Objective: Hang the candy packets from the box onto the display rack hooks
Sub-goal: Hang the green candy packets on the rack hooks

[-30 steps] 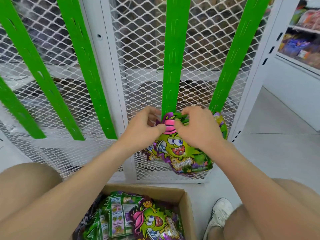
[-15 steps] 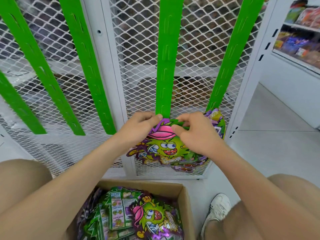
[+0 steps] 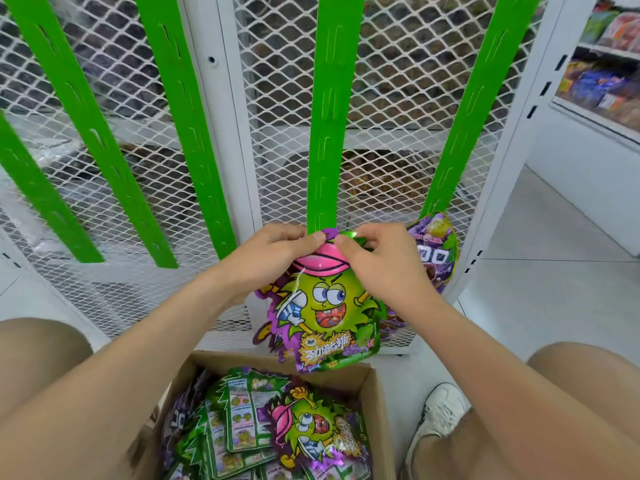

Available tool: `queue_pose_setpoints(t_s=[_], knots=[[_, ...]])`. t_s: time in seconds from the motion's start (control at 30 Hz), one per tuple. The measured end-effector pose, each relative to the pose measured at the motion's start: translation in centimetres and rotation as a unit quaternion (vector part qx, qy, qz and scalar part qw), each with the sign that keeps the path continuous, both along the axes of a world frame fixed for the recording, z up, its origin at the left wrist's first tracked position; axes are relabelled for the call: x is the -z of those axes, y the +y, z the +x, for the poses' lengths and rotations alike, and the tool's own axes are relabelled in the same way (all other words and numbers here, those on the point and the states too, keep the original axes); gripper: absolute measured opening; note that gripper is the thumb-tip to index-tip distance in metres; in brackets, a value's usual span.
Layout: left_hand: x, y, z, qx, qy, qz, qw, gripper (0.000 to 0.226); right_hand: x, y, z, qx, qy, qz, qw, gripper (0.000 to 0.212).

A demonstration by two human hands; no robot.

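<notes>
A green and purple candy packet (image 3: pixel 320 317) with a cartoon face hangs flat below the bottom end of the middle green hanging strip (image 3: pixel 325 133). My left hand (image 3: pixel 266 258) and my right hand (image 3: pixel 377 261) both pinch the packet's top edge right at the strip's lower end. A purple packet (image 3: pixel 434 247) hangs at the bottom of the green strip (image 3: pixel 474 109) to the right, partly hidden behind my right hand. Below, an open cardboard box (image 3: pixel 375 403) holds several more candy packets (image 3: pixel 273 431).
Other green strips (image 3: pixel 187 126) slant across the white mesh rack panel (image 3: pixel 277 81). A white rack post (image 3: pixel 512 150) stands at the right, with stocked shelves (image 3: pixel 602 74) beyond. My knees flank the box and a white shoe (image 3: pixel 438 417) rests on the floor.
The packet has swung from tilted to hanging upright under the middle strip. Both hands stayed at its top edge, fingertips now meeting at the strip's end.
</notes>
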State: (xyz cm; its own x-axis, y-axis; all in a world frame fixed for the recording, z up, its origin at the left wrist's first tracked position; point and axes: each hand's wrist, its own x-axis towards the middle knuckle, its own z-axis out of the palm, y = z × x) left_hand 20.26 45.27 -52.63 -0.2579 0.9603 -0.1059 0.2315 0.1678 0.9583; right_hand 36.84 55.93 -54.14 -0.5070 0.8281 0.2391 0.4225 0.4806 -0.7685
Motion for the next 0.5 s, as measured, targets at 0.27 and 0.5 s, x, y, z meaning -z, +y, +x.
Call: queue_pose_setpoints(t_s=[0.27, 0.5], knots=[[0.1, -0.8, -0.5, 0.023, 0.014, -0.007, 1.0, 0.032, 0.2, -0.1, 0.3, -0.025, -0.063, 0.0, 0.998, 0.039], [2.7, -0.5, -1.1, -0.01, 0.373, 0.075, 0.925, 0.017, 1.2, -0.5, 0.4, -0.015, -0.166, 0.134, 0.977, 0.037]])
